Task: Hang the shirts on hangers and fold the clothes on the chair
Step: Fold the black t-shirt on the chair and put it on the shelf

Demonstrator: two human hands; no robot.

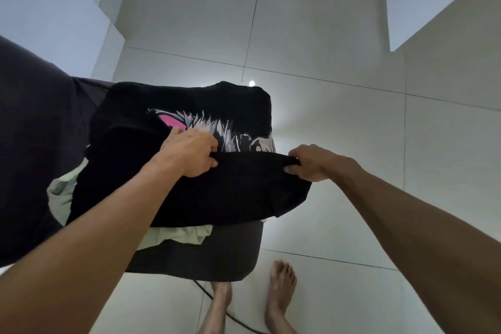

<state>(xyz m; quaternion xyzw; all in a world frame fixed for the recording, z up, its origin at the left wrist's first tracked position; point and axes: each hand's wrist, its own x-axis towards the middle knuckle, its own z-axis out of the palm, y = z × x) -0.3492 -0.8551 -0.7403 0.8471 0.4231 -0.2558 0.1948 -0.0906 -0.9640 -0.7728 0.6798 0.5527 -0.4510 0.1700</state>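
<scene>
Dark chair (pixel 217 257): seat carries the clothes. Black printed shirt (pixel 217 192): spread over the seat, near edge lifted; a pale green garment (pixel 184 234) lies beneath it. Left hand (pixel 189 154) and right hand (pixel 311 163): each grip is curled tight on the shirt's folded edge, well apart. Judgement: fabric is light, soft and limp; it will sag between holds, so take it at the edge corners or shoulders.
</scene>
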